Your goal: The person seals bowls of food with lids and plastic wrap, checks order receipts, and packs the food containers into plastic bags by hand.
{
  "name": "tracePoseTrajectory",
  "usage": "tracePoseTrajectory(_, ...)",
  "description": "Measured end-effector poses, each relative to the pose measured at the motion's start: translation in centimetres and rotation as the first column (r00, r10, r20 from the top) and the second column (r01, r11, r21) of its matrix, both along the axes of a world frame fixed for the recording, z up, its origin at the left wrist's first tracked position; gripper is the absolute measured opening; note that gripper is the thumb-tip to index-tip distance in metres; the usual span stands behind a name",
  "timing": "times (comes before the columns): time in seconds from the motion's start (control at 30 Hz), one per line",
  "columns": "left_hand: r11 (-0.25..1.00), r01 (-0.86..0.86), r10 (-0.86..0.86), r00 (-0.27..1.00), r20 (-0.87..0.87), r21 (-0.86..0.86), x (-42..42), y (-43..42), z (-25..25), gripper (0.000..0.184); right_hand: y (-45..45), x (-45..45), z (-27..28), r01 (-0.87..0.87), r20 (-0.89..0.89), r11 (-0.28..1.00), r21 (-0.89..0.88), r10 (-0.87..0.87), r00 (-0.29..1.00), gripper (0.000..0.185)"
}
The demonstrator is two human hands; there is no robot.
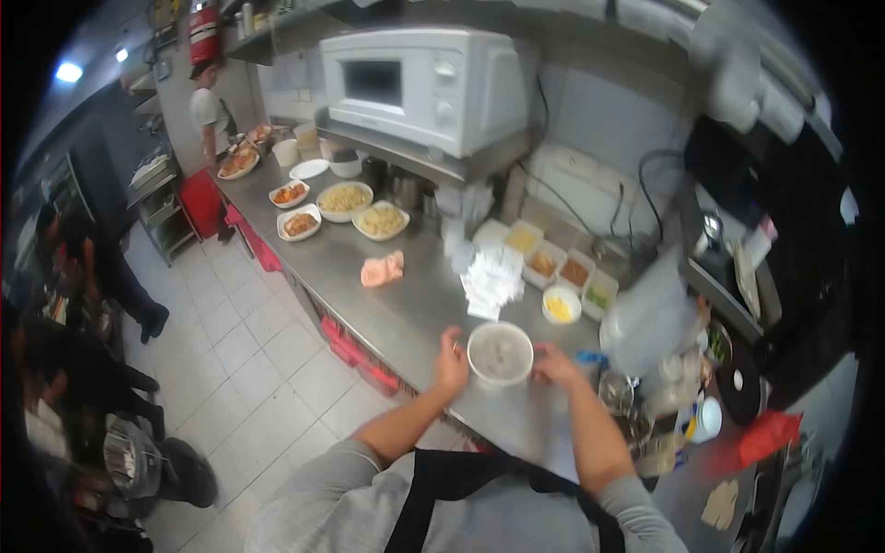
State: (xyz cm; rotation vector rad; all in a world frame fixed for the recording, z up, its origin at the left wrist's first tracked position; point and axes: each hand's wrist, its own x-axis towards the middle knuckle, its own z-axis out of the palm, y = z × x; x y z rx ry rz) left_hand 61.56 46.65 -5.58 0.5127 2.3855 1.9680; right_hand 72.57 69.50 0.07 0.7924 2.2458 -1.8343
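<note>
A round white bowl point(489, 376) with pale, greyish contents is at the front of the steel counter, between my hands. My left hand point(452, 365) is at its left side, thumb and forefinger apart; whether it touches the bowl is hard to tell. On the other side, the bent fingers of my right hand point(555, 366) meet the rim. Just beyond the bowl lies a pile of white paper slips point(491, 281). To the right of the slips stands a small white bowl of yellow pieces point(560, 305).
Food containers point(544, 263) line the wall. A crumpled pinkish cloth point(383, 269) and filled bowls point(345, 201) sit farther left on the counter point(346, 300). A white microwave point(415, 83) rests on a shelf above. Jars and utensils crowd the right. Other people point(210, 111) stand at left.
</note>
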Motion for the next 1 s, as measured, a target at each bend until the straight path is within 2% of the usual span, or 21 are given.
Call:
tracePoseTrajectory(0.03, 0.999, 0.037, -0.036, 0.999, 0.034, -0.028, -0.6, 0.5, -0.4, 0.054, -0.1, -0.2, 0.0, -0.020, 0.064, 0.990, 0.140, 0.011, 0.998, 0.060)
tracePoseTrajectory(0.07, 0.992, -0.024, 0.005, 0.989, -0.150, -0.126, -1.4, 0.4, 0.2, 0.054, -0.1, 0.0, -0.5, -0.045, 0.137, 0.961, 0.271, 0.008, 0.991, 0.056)
tracePoseTrajectory(0.13, 0.934, -0.198, 0.025, 0.868, -0.497, -0.298, -2.0, -0.8, 1.8, 0.054, -0.1, -0.2, -3.0, -0.023, 0.075, 0.820, 0.571, -0.024, 0.997, 0.053)
tracePoseTrajectory(0.2, 0.939, -0.096, -0.048, 0.915, -0.401, -0.331, -4.0, -1.0, 0.4, 0.051, -0.3, 0.8, -7.6, 0.299, -0.173, 0.801, 0.518, -0.244, 0.954, 0.044)
tracePoseTrajectory(0.23, 0.940, -0.045, -0.083, 0.931, -0.356, -0.338, -5.0, -0.6, -0.4, 0.050, -0.1, 0.4, -8.2, 0.449, -0.294, 0.764, 0.463, -0.346, 0.891, 0.040)
tracePoseTrajectory(0.27, 0.974, 0.175, -0.198, 0.966, -0.167, -0.142, -5.3, 0.2, -1.4, 0.048, -0.6, -0.5, -7.7, 0.522, -0.400, 0.850, 0.073, -0.454, 0.796, 0.039)
tracePoseTrajectory(0.3, 0.931, 0.351, -0.353, 0.936, -0.001, 0.095, -4.9, 1.3, -2.6, 0.047, -3.2, -0.7, -6.5, 0.485, -0.431, 0.810, -0.330, -0.586, 0.686, 0.039)
tracePoseTrajectory(0.33, 0.816, 0.459, -0.526, 0.842, 0.119, 0.352, -4.5, 2.5, -3.2, 0.046, -5.3, -0.6, -5.1, 0.349, -0.387, 0.648, -0.677, -0.717, 0.581, 0.041)
tracePoseTrajectory(0.43, 0.710, 0.346, -0.601, 0.752, 0.271, 0.614, 0.6, 2.8, 2.8, 0.049, -8.3, -0.7, -0.3, 0.175, -0.347, 0.633, -0.754, -0.611, 0.712, 0.050)
tracePoseTrajectory(0.53, 0.688, 0.387, -0.630, 0.738, 0.242, 0.614, 1.9, 2.1, 4.3, 0.060, -8.5, 0.8, 0.8, 0.122, -0.468, 0.694, -0.709, -0.593, 0.656, 0.052)
tracePoseTrajectory(0.6, 0.832, 0.549, -0.555, 0.823, 0.123, 0.086, 1.4, 1.9, 2.3, 0.070, -8.6, 1.8, -0.2, 0.183, -0.460, 0.676, -0.714, -0.650, 0.605, 0.056)
tracePoseTrajectory(0.63, 0.818, 0.538, -0.542, 0.840, 0.042, -0.203, 0.5, 1.9, 1.4, 0.076, -8.6, 2.2, -0.8, 0.220, -0.411, 0.637, -0.738, -0.684, 0.603, 0.058)
tracePoseTrajectory(0.67, 0.824, 0.442, -0.479, 0.877, -0.019, -0.353, -1.0, 2.0, 1.1, 0.089, -8.6, 2.5, -1.4, 0.256, -0.362, 0.599, -0.759, -0.715, 0.598, 0.060)
tracePoseTrajectory(0.73, 0.881, 0.287, -0.408, 0.864, -0.295, -0.376, -5.1, -1.7, 11.2, 0.091, -8.0, 3.4, -3.2, 0.339, -0.331, 0.585, -0.737, -0.750, 0.573, 0.064)
tracePoseTrajectory(0.8, 0.977, 0.172, -0.210, 0.682, -0.701, -0.125, -12.8, -4.2, 20.2, 0.087, -6.8, 4.3, -5.3, 0.435, -0.367, 0.621, -0.652, -0.760, 0.536, 0.068)
tracePoseTrajectory(0.83, 0.992, 0.103, -0.120, 0.556, -0.823, -0.076, -16.5, -6.0, 25.5, 0.078, -6.5, 4.8, -5.3, 0.507, -0.335, 0.598, -0.620, -0.787, 0.518, 0.068)
tracePoseTrajectory(0.87, 0.996, -0.078, 0.065, 0.427, -0.902, 0.035, -20.9, -7.0, 29.3, 0.072, -6.6, 5.3, -4.6, 0.575, -0.307, 0.572, -0.585, -0.813, 0.496, 0.068)
tracePoseTrajectory(0.9, 0.981, 0.019, 0.171, 0.382, -0.908, 0.192, -25.1, -8.2, 34.1, 0.064, -7.0, 5.6, -4.0, 0.636, -0.324, 0.558, -0.533, -0.829, 0.456, 0.065)
tracePoseTrajectory(0.93, 0.959, 0.049, 0.224, 0.472, -0.853, 0.279, -28.7, -8.6, 38.5, 0.054, -7.0, 6.0, -4.3, 0.736, -0.351, 0.541, -0.408, -0.837, 0.420, 0.061)
tracePoseTrajectory(0.97, 0.858, 0.260, 0.185, 0.647, -0.740, 0.442, -33.2, -8.6, 42.2, 0.049, -6.5, 6.6, -5.2, 0.787, -0.390, 0.529, -0.318, -0.830, 0.400, 0.060)
tracePoseTrajectory(1.0, 0.865, 0.176, 0.289, 0.592, -0.752, 0.471, -38.6, -8.8, 46.1, 0.054, -7.9, 6.0, -3.2, 0.864, -0.423, 0.429, -0.263, -0.856, 0.296, 0.048)
